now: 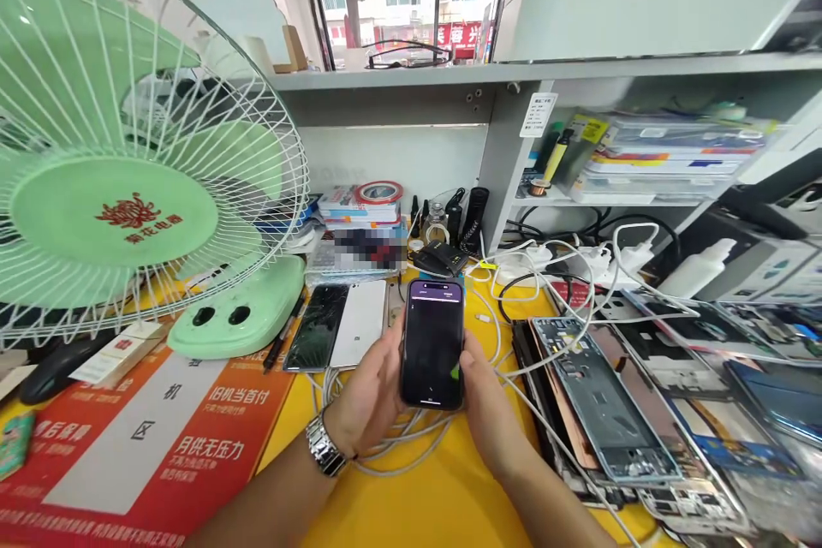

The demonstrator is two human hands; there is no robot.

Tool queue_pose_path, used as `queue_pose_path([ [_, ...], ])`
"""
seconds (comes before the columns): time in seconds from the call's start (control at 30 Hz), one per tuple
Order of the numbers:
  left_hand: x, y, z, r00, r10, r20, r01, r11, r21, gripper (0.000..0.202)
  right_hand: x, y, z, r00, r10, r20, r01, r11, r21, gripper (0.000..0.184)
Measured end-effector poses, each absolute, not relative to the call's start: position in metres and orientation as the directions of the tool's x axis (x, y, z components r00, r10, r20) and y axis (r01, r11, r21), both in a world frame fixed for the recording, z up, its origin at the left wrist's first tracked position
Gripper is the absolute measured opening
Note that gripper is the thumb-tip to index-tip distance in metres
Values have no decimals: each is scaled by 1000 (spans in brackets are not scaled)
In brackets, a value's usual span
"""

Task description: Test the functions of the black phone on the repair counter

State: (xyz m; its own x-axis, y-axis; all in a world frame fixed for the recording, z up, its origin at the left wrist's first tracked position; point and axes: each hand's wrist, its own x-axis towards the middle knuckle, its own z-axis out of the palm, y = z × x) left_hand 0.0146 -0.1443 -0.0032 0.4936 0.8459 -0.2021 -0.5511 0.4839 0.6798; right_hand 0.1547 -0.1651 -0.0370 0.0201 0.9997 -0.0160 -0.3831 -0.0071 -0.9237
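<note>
**Phone:** A black glass-fronted smartphone [431,344] with a purple-lit top strip was held over the middle of the counter, its long axis running toward the far edge; neither hand was clearly nearer.

**Left hand** [366,385]**:** The phone's left edge was gripped, with a silver link wristwatch [326,445] worn below.

**Right hand** [483,390]**:** The phone's right edge was gripped.

**Counter:** A yellow counter [411,514] was strewn with coiled white cables [398,437].

**Nearby:** A cracked black phone [316,327] and a white phone [358,324] lay toward the far edge; stripped metal phone frames [604,398] lay toward the right edge.
</note>
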Motion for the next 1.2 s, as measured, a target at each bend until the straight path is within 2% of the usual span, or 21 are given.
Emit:
queue_pose_path([
  [0.1, 11, -147, 0, 540, 816, -207, -452, 489, 746, 57, 156, -167, -34, 23, 999, 24, -338, 30, -941, 56],
  [0.23, 11, -147, 1, 490, 860, -141, -481, 402, 779, 54, 159, -165, -33, 40, 999, 26, -275, 36, -961, 54],
  [0.33, 12, -143, -1, 433, 889, -148, -493, 371, 787, 50, 161, -163, -31, 21, 1000, 21, -232, 25, -972, 51],
  [0.53, 11, -136, -13, 374, 905, -204, -442, 367, 818, 45, 162, -157, -33, -53, 986, 156, -102, 150, -983, 57],
  [0.73, 12, -135, -24, 343, 914, -215, -456, 362, 813, 40, 161, -152, -43, -144, 962, 232, -167, 207, -964, 69],
  [0.83, 12, -134, -25, 336, 917, -216, -461, 360, 811, 38, 160, -152, -44, -136, 962, 239, -175, 214, -961, 74],
  [1.2, 13, -135, -25, 345, 915, -208, -454, 357, 817, 38, 159, -152, -48, -121, 972, 202, -189, 177, -966, 76],
])
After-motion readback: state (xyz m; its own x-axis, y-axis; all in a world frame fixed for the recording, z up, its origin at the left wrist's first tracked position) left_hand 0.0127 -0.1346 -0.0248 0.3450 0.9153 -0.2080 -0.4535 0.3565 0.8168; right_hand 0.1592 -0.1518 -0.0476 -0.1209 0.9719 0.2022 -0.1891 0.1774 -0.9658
